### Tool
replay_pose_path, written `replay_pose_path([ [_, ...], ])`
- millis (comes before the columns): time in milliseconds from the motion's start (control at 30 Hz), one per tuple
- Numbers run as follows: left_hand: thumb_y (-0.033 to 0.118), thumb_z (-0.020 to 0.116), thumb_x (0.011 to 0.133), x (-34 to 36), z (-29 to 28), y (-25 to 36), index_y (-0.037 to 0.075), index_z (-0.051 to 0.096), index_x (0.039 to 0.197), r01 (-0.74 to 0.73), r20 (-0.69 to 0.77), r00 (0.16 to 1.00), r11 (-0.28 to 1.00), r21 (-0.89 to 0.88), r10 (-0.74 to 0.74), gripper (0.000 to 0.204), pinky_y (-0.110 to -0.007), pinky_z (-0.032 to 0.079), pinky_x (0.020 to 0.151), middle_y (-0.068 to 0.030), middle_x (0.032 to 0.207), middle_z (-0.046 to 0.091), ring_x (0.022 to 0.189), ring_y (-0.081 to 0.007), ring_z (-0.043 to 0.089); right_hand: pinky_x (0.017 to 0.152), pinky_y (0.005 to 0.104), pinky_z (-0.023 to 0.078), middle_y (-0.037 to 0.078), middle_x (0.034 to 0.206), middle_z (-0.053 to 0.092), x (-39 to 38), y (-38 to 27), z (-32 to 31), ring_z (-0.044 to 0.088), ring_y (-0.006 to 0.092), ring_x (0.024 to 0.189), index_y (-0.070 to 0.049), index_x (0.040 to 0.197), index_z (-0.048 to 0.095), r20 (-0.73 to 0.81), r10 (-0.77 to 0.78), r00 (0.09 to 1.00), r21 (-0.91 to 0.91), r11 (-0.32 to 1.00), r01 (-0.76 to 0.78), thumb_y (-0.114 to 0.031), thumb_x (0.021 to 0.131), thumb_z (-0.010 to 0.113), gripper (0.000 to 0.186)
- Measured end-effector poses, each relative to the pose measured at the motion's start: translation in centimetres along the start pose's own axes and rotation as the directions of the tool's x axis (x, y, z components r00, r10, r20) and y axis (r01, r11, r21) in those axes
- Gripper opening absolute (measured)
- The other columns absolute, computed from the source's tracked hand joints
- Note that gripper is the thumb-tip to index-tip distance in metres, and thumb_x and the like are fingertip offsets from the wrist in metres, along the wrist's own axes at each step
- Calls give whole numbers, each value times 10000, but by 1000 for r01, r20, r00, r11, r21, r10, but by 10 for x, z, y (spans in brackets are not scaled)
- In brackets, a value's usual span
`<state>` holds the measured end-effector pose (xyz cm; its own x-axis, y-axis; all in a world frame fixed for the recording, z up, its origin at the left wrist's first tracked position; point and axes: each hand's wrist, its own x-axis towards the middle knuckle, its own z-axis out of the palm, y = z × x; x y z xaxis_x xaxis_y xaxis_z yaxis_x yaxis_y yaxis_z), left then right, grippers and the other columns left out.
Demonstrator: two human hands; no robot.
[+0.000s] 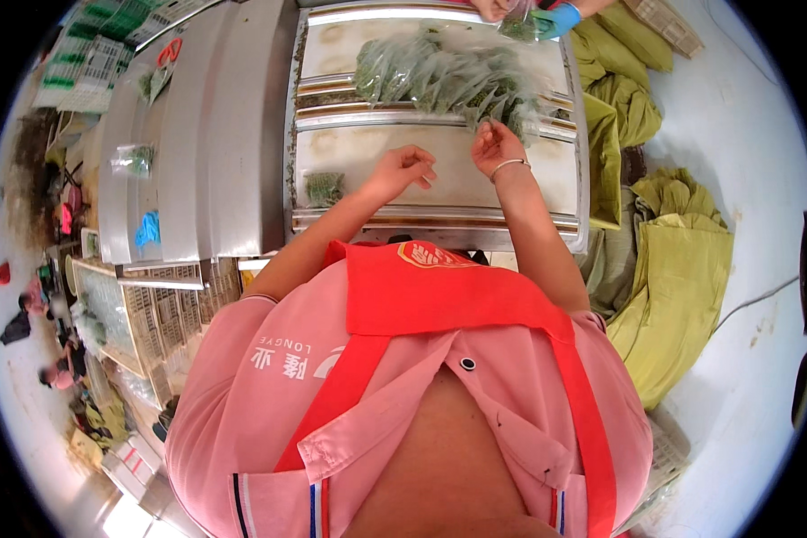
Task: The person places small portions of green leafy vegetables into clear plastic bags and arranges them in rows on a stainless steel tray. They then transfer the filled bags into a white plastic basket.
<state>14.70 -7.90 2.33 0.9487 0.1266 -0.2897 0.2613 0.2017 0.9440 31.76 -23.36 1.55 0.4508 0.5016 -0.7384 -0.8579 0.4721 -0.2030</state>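
Note:
A row of clear plastic bags of leafy greens (421, 72) lies overlapping across the far half of the white-topped metal table. My right hand (498, 151), with a bangle at its wrist, reaches to the near right end of this row. Its fingers are pinched at the edge of a bag of greens (498, 106). Over the bare near panel hovers my left hand (407, 170), fingers loosely curled and apart, holding nothing. A single small bag of greens (324, 188) rests left of it, at the table's near left corner.
At the far edge, a co-worker's bare hand (491, 8) and blue-gloved hand (558, 20) hold a bag of greens (518, 27). Left stands a steel counter (233, 134) with orange-handled scissors (166, 63) and a blue glove (148, 229). Yellow-green sacks (677, 296) lie right.

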Motion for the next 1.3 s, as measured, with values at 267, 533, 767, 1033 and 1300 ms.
replay_pose_path([
  [267, 389, 517, 872, -13, 39, -21, -44, 562, 1007, 273, -132, 950, 958, -92, -283, 455, -255, 477, 547, -126, 814, 636, 562, -169, 588, 550, 306, 487, 59, 693, 627, -57, 26, -90, 562, 154, 541, -80, 763, 564, 56, 309, 950, -408, 875, -260, -240, 892, 509, 213],
  [533, 460, 595, 807, 21, 55, -49, -1, 629, 924, 404, -65, 914, 913, 50, -401, 477, -215, 431, 448, -78, 774, 654, 459, -88, 490, 517, 315, 493, 69, 693, 634, -64, 11, -110, 569, 158, 543, -98, 816, 538, -104, 339, 935, -693, 650, -313, -283, 864, 539, 192],
  [767, 251, 671, 752, 39, 40, -59, 7, 645, 919, 376, 14, 923, 908, 186, -385, 296, -235, 457, 467, -62, 781, 669, 604, -94, 576, 452, 291, 447, 54, 640, 602, -63, 11, -101, 509, 133, 468, -104, 794, 516, -116, 220, 969, -809, 545, -221, -283, 848, 559, 192],
  [1033, 176, 671, 736, 20, 17, -49, 33, 651, 884, 283, 76, 952, 947, 154, -297, 207, -214, 480, 500, -37, 751, 658, 564, -73, 554, 369, 259, 312, 11, 586, 524, -37, 12, -98, 390, 88, 412, -107, 764, 517, -64, 317, 946, -860, 464, -213, -219, 836, 587, 151],
  [1300, 251, 672, 668, -4, -18, -22, 134, 651, 835, 99, -56, 994, 519, 849, -97, 205, -304, 478, 553, -32, 728, 661, 660, -168, 630, 566, 388, 469, 130, 635, 581, -21, 27, -80, 584, 292, 605, -64, 849, 507, 687, 20, 727, -565, -613, 552, -261, 842, 528, 198],
])
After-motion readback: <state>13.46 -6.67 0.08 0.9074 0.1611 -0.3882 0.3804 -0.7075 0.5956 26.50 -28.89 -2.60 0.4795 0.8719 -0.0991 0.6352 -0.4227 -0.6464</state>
